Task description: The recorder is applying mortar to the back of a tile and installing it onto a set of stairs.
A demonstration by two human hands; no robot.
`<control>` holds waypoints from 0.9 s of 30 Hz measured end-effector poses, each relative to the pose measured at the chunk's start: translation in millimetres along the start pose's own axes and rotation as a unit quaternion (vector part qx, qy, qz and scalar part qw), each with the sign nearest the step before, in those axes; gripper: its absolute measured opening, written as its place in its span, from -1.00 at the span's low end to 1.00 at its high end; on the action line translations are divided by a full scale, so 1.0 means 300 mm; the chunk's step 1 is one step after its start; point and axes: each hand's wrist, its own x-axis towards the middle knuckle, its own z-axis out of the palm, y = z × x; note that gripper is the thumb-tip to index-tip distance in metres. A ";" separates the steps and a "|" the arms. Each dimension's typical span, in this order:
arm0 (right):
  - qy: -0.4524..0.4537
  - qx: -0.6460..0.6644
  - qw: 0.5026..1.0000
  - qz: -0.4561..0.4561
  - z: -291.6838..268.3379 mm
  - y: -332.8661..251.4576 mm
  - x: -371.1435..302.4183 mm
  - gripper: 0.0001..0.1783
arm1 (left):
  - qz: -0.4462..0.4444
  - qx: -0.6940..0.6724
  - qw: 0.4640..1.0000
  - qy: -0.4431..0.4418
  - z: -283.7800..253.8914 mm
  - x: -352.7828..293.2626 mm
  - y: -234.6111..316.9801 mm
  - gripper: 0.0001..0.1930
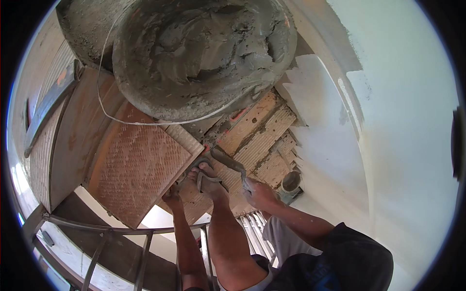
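Observation:
My right hand [259,195] is closed round the handle of a trowel [227,160], whose grey, mortar-smeared blade points up and left over the laid pieces. My left hand [173,195] grips the right edge of a large reddish-brown tile [141,162]. Its textured back faces up, and some of my fingers are hidden at the edge. Between the two hands, my sandalled foot [212,184] stands on the surface. Beyond the tile, a big round tub [127,92] holds wet grey mortar [204,53], and a thin wire handle [100,92] hangs down its near side.
Several ridged tan tile pieces [264,138] lie right of the trowel. A small dirty cup [291,181] stands near my right hand. Metal railing [145,252] curves along the lower left. More panels and a long metal-edged tool [51,109] lean at left; a white wall [407,121] rises at right.

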 end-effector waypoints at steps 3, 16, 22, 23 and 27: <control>0.068 0.003 0.996 -0.057 -0.035 0.092 -0.019 -0.49 | -0.029 -0.037 0.998 0.030 0.042 0.010 0.030 -0.86; 0.006 0.080 0.996 0.044 -0.211 0.285 -0.372 -0.51 | 0.026 0.259 0.965 -0.031 0.037 -0.138 0.160 -0.49; 0.076 0.093 0.993 -0.006 -0.570 0.057 -0.508 -0.49 | -0.129 0.011 0.983 -0.130 0.138 -0.268 0.666 -0.51; 0.115 0.068 0.991 -0.014 -0.627 0.001 -0.520 -0.47 | -0.119 0.003 0.988 -0.100 0.120 -0.266 0.721 -0.50; 0.257 0.063 0.946 -0.189 -0.797 -0.172 -0.500 -0.41 | -0.240 -0.110 0.964 -0.022 -0.049 -0.172 0.808 -0.35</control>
